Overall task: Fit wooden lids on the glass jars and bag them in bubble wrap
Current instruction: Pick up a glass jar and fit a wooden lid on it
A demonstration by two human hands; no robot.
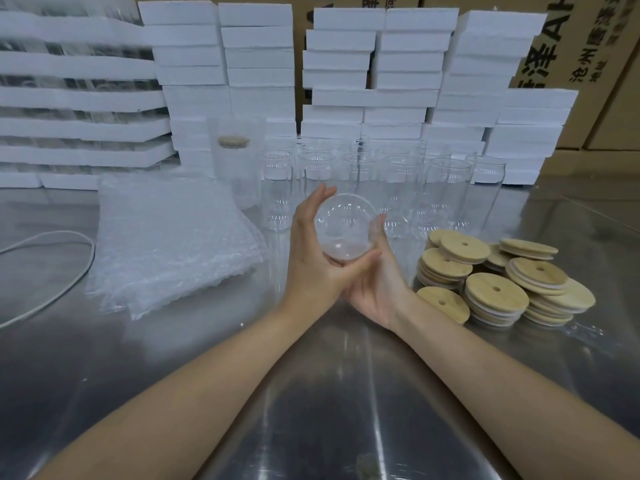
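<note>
Jar (346,226) held over mid-table, tipped so one round end faces the camera; which end, cannot tell. Left hand (311,251) clasps its left side, fingers up along the glass, thumb across underneath. Right hand (377,289) cups it from below right, palm up, thumb against the right wall; its fingers are hidden behind the left hand. No lid on the jar.

Empty jars (408,174) stand upright in rows just behind the held jar, partly blocked by it and the hands. At the left end of those rows a wrapped jar (235,168) stands upright in bubble wrap, lid on. Bags (166,244), bubble wrap, lie in a flat stack left of the hands, near but apart. Lids (495,282), round wood, many showing a small hole, sit in loose leaning stacks right of the right wrist, not touching it. White cable (69,282) loops along the far left edge.

Table (329,393) is shiny metal, streaked with reflections. Foam blocks (412,64), white, stacked in columns across the back. Far left, wider foam slabs layered with something clear, too blurred to tell. Cartons (595,64), brown with printed characters, stand behind the foam at upper right.
</note>
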